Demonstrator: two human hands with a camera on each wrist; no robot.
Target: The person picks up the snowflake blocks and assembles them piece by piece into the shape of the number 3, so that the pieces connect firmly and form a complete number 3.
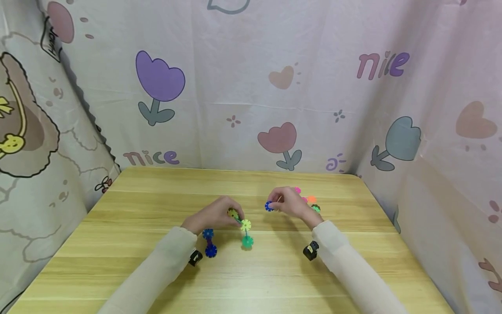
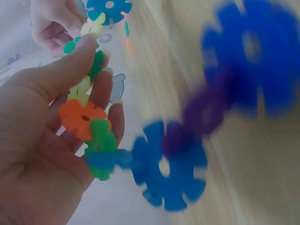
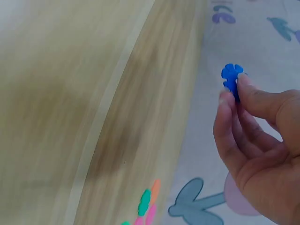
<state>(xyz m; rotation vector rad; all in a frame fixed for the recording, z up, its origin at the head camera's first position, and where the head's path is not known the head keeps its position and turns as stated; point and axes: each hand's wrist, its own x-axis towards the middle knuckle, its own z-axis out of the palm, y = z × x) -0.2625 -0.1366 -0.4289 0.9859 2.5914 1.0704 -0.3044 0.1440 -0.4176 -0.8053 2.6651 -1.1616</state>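
In the head view my left hand (image 1: 217,213) holds a chain of slotted plastic snowflake discs off the table. The left wrist view shows thumb and fingers around its green disc (image 2: 97,63), with an orange disc (image 2: 79,117) nearer the palm. One end of the chain hangs with a blue disc (image 2: 169,164), a purple disc (image 2: 206,112) and a darker blue disc (image 2: 276,61); the other has a yellow disc (image 1: 245,225) and a teal disc (image 1: 247,242). My right hand (image 1: 289,202), apart from the chain, pinches a single blue disc (image 3: 231,77) between thumb and fingertips.
Loose discs lie on the wooden table (image 1: 251,279) beyond my right wrist: pink (image 1: 298,190), orange (image 1: 311,199) and green (image 1: 315,208) ones. A patterned curtain (image 1: 227,87) hangs behind the table and at both sides. Each wrist carries a small black camera (image 1: 311,250).
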